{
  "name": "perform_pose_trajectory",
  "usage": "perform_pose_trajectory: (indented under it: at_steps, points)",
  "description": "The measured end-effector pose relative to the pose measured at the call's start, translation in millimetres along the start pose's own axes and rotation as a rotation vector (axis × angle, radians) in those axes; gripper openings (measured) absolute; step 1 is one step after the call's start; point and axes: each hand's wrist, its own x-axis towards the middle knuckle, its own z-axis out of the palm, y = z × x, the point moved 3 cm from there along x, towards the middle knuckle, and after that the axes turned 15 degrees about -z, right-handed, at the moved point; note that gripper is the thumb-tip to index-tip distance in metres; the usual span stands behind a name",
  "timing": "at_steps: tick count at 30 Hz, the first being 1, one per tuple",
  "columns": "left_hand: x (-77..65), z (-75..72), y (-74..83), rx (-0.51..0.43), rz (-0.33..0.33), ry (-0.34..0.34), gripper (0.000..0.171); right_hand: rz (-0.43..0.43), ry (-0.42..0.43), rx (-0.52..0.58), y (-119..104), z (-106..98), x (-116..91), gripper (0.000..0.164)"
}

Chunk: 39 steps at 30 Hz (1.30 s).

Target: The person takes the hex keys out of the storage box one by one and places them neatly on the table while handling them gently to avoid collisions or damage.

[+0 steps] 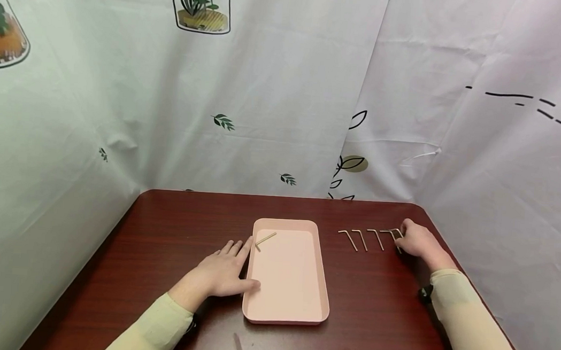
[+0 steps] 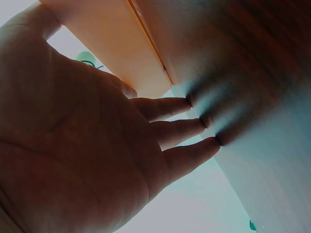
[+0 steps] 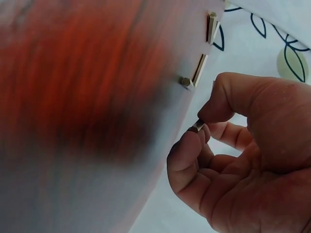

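Near the table's right edge, my right hand (image 1: 418, 240) pinches an Allen key (image 3: 197, 126) between thumb and fingertips. The right wrist view shows only a short end of it. Beside that hand, several L-shaped Allen keys (image 1: 374, 238) lie in a row on the table. A pink rectangular tray (image 1: 287, 282) stands left of the row, with one Allen key (image 1: 267, 239) inside near its far left corner. My left hand (image 1: 223, 272) rests against the tray's left side, fingers straight, thumb over the rim. Its fingertips touch the table in the left wrist view.
The dark red-brown wooden table (image 1: 186, 217) has rounded far corners. White printed cloth (image 1: 285, 89) hangs behind it and along both sides. A dark mark (image 1: 237, 348) shows on the tabletop near the front.
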Motion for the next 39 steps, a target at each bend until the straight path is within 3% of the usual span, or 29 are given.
perform_pose_trajectory:
  at_steps: [16,24,32,36,39]
  points:
    - [0.0,0.2,0.0,-0.006,0.001,0.002,0.12,0.077,-0.061,-0.014,12,-7,0,0.024]
    - [0.4,0.1,0.1,-0.008,-0.001,-0.002,0.12,0.07,-0.082,-0.015,15,-5,2,0.023]
    - [1.8,0.9,1.9,-0.01,0.004,-0.008,0.12,0.032,-0.07,-0.04,71,23,18,0.021]
    - [1.2,-0.1,2.2,-0.015,0.004,-0.014,0.12,0.044,-0.07,-0.086,87,34,25,0.021]
    - [0.8,-0.5,1.2,-0.016,-0.004,-0.016,0.119,0.024,-0.061,-0.095,82,34,26,0.02]
